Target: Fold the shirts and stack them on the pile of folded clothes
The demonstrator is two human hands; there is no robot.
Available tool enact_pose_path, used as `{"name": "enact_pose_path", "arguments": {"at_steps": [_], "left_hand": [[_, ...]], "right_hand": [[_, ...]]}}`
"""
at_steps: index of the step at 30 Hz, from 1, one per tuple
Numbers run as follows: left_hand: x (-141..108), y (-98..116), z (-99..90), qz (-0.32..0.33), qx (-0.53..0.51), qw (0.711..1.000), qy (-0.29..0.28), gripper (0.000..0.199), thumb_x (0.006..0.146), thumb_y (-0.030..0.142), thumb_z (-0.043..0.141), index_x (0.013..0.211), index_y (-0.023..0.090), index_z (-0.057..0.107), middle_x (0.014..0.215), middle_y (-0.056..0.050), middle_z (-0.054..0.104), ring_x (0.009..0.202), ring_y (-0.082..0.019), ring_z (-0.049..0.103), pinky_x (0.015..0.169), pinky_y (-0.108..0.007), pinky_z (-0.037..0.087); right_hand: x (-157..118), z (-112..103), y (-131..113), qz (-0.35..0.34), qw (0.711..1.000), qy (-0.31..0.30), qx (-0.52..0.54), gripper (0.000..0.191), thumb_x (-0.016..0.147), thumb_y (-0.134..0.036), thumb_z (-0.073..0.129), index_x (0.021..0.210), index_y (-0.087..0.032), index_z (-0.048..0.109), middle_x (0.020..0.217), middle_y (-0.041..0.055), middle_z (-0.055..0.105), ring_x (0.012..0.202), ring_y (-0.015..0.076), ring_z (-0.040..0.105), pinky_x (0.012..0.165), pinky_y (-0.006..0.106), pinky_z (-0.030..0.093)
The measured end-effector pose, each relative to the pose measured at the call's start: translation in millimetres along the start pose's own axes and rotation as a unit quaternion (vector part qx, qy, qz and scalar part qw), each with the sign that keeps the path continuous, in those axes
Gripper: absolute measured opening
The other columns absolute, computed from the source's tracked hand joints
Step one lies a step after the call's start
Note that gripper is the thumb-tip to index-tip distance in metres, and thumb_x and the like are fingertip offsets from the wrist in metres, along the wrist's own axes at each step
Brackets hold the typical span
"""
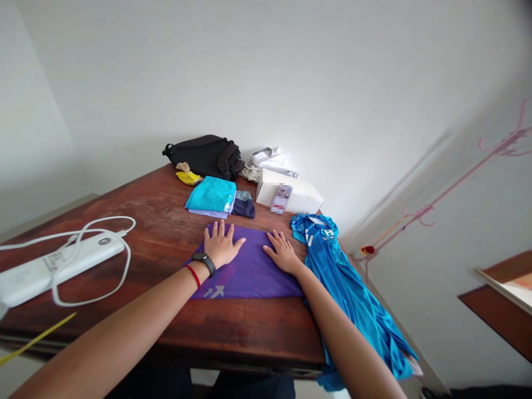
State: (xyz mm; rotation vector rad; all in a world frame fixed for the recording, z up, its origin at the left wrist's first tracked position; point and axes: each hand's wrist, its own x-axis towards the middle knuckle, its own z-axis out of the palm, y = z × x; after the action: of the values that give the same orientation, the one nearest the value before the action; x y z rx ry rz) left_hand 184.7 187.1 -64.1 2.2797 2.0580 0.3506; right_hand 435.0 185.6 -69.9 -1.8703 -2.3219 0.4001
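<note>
A purple cloth garment (253, 271) lies flat and folded on the table, with a grey arrow-like print near its front left corner. My left hand (221, 244), with a dark watch and a red string on the wrist, rests on its left part, fingers spread. On its right part lies my right hand (283, 253), palm down, fingers stretched out. Just right of that hand, a crumpled blue shiny garment (344, 282) hangs over the table's right edge, partly behind my forearm. Beyond my left hand sits a folded turquoise garment (211, 193) on a lilac one.
On the wooden table (153, 238), a white power strip (62, 269) with looped cable lies at left. At the back are a black bag (203, 155), a yellow packet (189, 177), dark folded cloth (243, 206) and a white box (301, 193). A pink coat stand (457, 183) leans right.
</note>
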Motion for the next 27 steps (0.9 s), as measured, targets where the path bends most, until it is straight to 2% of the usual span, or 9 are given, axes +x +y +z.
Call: {"name": "enact_pose_path", "arguments": {"at_steps": [21,24,26,27], "left_hand": [[0.6,0.4,-1.2,-0.011,0.005,1.000,-0.014,0.083,0.099,0.069,0.031,0.159,0.013,0.035,0.166,-0.026,0.023,0.154,-0.043,0.020,0.120,-0.063,0.019],[1.3,-1.5,-1.9,-0.011,0.008,1.000,-0.011,0.082,0.099,0.069,0.031,0.159,0.013,0.036,0.166,-0.026,0.023,0.154,-0.044,0.020,0.120,-0.063,0.020],[1.7,-3.4,-5.3,0.013,0.009,1.000,-0.005,0.080,0.100,0.067,0.033,0.159,0.013,0.037,0.167,-0.024,0.022,0.154,-0.046,0.020,0.119,-0.065,0.020],[1.5,-3.9,-7.8,0.047,0.006,0.999,-0.003,0.078,0.100,0.066,0.034,0.159,0.014,0.037,0.168,-0.022,0.022,0.154,-0.045,0.019,0.119,-0.065,0.020]], "right_hand": [[-1.9,-2.1,-4.8,0.007,1.000,0.000,-0.009,0.077,0.102,-0.067,0.031,0.164,-0.023,0.025,0.172,0.0063,0.011,0.159,0.0301,0.001,0.126,0.055,0.011],[-4.4,-6.1,-8.1,0.012,1.000,0.014,-0.018,0.077,0.101,-0.068,0.035,0.164,-0.023,0.026,0.172,0.0053,0.008,0.158,0.0319,-0.001,0.125,0.058,0.010],[-7.4,-10.6,-12.8,-0.002,0.999,0.044,-0.025,0.077,0.100,-0.067,0.038,0.163,-0.024,0.028,0.172,0.0039,0.007,0.158,0.0333,-0.004,0.125,0.060,0.008],[-9.4,-13.0,-16.1,-0.018,0.998,0.057,-0.024,0.076,0.100,-0.067,0.039,0.163,-0.024,0.028,0.172,0.0036,0.008,0.158,0.0332,-0.005,0.125,0.060,0.007]]}}
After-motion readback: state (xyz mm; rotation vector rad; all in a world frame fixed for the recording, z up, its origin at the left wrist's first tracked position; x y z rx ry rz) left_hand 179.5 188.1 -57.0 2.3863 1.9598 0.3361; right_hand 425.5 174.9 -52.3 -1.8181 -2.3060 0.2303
